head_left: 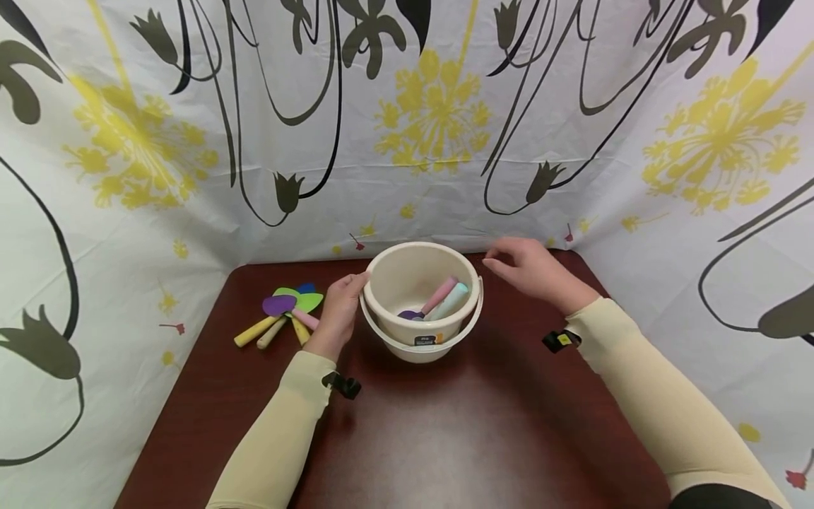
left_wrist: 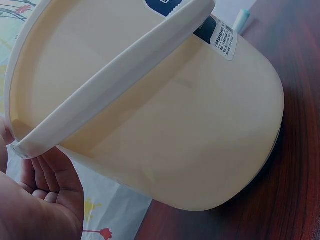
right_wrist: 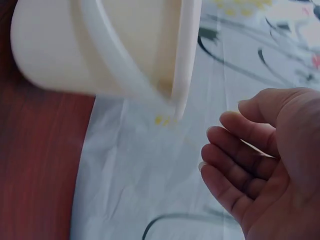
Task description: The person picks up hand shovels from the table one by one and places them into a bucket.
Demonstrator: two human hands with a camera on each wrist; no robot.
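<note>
Being gripped at its left rim by the left hand [head_left: 337,312], the cream bucket [head_left: 396,323] is kept at the far part of the dark red table [head_left: 413,438].

The rim is clamped between thumb and curled fingers, while the right hand [head_left: 524,272] is held just beside the opposite rim, apart from it, its fingers loosely bent and thumb clear of them. In the head view alone, a pink handle [head_left: 439,296] and a pale teal handle [head_left: 450,302] are seen inside the bucket, and a utensil pile [head_left: 278,305] is shown left of the left hand. By the left wrist view, the white carrying handle [left_wrist: 117,79] slanting across the wall and a barcode label [left_wrist: 227,42] are revealed; what seems a teal tip [left_wrist: 242,21] is glimpsed past the bucket, its exact place unclear.
</note>
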